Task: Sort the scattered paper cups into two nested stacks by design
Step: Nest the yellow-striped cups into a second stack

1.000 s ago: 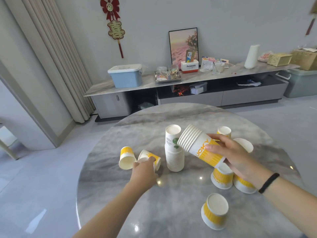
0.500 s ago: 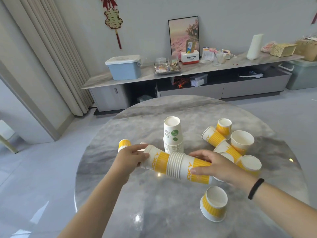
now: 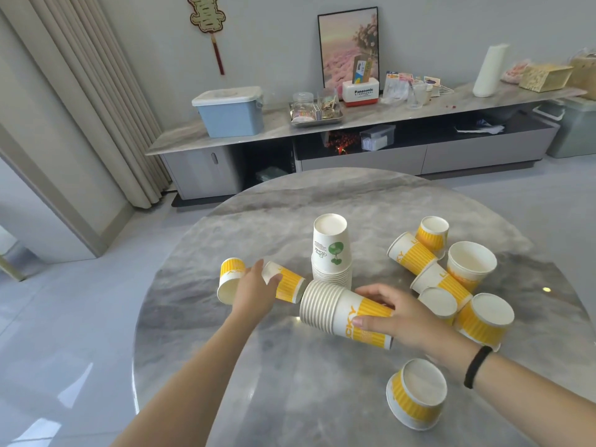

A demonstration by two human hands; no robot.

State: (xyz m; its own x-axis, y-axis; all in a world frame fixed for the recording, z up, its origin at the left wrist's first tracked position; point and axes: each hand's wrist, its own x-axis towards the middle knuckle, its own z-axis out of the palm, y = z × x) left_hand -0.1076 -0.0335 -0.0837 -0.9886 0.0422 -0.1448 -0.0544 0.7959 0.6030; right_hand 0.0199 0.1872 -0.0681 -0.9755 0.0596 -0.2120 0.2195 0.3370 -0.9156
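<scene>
**Yellow cup stack held sideways over the marble table**

The right hand [image 3: 403, 321] grips a nested stack of yellow-striped white paper cups [image 3: 346, 312], lying on its side just above the round grey marble table [image 3: 290, 398]. Its many rolled rims bunch at the left end, and yellow lettering runs along the white band of the outermost cup.

The left hand [image 3: 256, 290] is closed around a single yellow-striped paper cup [image 3: 285, 285], also on its side, its base end meeting the open mouth of the stack; how far it sits inside cannot be told. Just left of that hand lies another loose yellow cup [image 3: 229, 280].

Behind the stack stands an upside-down nested stack of white paper cups with a green tree print [image 3: 332, 250].

To the right, a cluster of loose yellow-striped cups [image 3: 451, 272] lies jumbled, some tipped, some inverted. One more inverted yellow cup [image 3: 417, 393] sits near the table's front edge.
</scene>
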